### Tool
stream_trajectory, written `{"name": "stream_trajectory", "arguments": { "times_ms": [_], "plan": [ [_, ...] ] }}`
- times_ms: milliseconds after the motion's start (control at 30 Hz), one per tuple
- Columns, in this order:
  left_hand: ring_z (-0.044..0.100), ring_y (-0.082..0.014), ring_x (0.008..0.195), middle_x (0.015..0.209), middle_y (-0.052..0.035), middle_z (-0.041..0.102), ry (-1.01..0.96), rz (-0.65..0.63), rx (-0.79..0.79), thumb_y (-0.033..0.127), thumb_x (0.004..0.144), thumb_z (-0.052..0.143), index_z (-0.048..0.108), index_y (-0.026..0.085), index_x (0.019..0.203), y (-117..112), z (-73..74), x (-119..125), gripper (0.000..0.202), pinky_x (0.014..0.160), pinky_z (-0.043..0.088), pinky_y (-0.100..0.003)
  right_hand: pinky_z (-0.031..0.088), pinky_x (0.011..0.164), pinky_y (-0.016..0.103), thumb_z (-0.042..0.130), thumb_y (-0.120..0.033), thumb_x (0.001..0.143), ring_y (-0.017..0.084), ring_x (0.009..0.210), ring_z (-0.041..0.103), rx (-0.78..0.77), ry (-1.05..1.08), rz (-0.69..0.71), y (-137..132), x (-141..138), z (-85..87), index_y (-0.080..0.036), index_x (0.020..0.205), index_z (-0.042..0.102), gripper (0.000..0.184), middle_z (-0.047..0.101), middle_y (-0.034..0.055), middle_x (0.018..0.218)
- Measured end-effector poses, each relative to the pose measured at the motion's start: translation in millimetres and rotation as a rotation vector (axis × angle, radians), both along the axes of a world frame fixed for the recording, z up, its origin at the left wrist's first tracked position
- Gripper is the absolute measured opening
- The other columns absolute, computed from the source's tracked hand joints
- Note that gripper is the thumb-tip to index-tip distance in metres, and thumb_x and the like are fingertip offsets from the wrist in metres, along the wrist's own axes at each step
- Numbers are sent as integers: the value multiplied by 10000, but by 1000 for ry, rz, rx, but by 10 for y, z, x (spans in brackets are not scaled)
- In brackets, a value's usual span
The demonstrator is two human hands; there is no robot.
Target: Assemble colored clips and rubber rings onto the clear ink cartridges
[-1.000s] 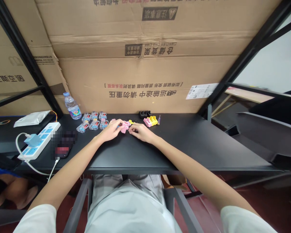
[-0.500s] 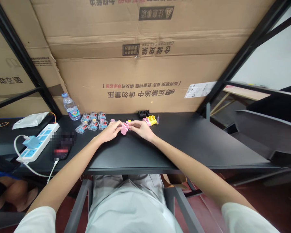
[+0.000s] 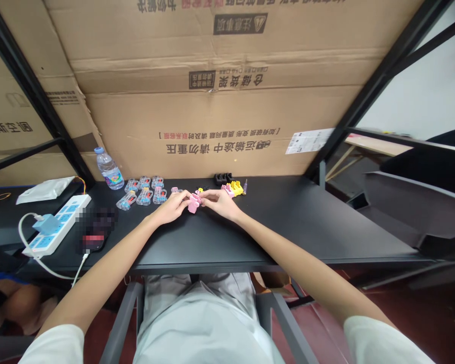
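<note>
Both my hands meet over the far middle of a black desk (image 3: 288,222). My left hand (image 3: 173,206) pinches a small pink plastic toy piece (image 3: 193,203) from the left. My right hand (image 3: 220,202) has its fingers closed on the same pink piece from the right. Just beyond the hands lie a pink and yellow toy part (image 3: 234,188) and a small black part (image 3: 223,178). Several clear plastic packets with red and blue contents (image 3: 144,193) lie to the left of my left hand.
A water bottle (image 3: 108,169) stands at the back left. A white power strip (image 3: 55,225) with a blue plug and cable, a dark phone (image 3: 96,228) and a white pouch (image 3: 45,188) lie on the left. Cardboard boxes (image 3: 220,101) wall the back. Black frame posts flank the desk.
My right hand has lifted off the desk and closed in on the pink piece held by my left hand. The view has shifted slightly.
</note>
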State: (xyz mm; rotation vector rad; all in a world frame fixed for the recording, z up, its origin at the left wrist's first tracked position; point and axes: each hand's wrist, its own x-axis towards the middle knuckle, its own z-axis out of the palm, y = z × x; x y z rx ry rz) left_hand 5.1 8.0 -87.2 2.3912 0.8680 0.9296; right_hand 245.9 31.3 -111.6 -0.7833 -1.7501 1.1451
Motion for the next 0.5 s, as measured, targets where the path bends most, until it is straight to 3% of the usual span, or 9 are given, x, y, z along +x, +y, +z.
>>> {"name": "stream_trajectory", "arguments": {
  "times_ms": [167, 500],
  "plan": [
    [698, -246, 1066, 1123, -77, 755, -24, 42, -9, 423, 1112, 446, 633, 225, 1109, -16, 24, 4, 273, 980, 517, -415, 669, 908, 471, 857, -439, 804, 278, 954, 789, -15, 26, -73, 13, 3, -17, -217, 1017, 842, 307, 830, 81, 1067],
    [713, -249, 1082, 1129, -84, 766, -32, 15, -3, 431, 1112, 459, 659, 221, 1114, -14, 6, 14, 291, 991, 526, -421, 666, 888, 452, 819, -444, 823, 263, 891, 792, 10, -12, -30, -19, -21, -5, -221, 1000, 846, 286, 831, 68, 1014]
  ]
}}
